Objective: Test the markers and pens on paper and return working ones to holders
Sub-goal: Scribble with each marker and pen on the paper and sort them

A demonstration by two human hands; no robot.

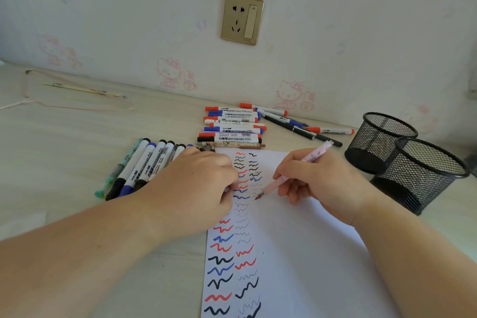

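Note:
My right hand [317, 181] grips a pink pen [313, 156] with its tip touching the white paper [296, 253], beside two columns of red, blue and black squiggles. My left hand [196, 188] rests on the paper's left edge with its fingers curled; whether it holds something small, I cannot tell. A row of whiteboard markers [139, 168] lies left of that hand. Another stack of whiteboard markers [232, 126] lies beyond the paper, with more pens [296, 126] to its right. Two black mesh holders [418, 168] stand at the right.
The pale wooden desk [77, 150] meets a wall with a gold power socket [242, 19]. A pink cord and a thin stick [77, 90] lie at the far left of the desk.

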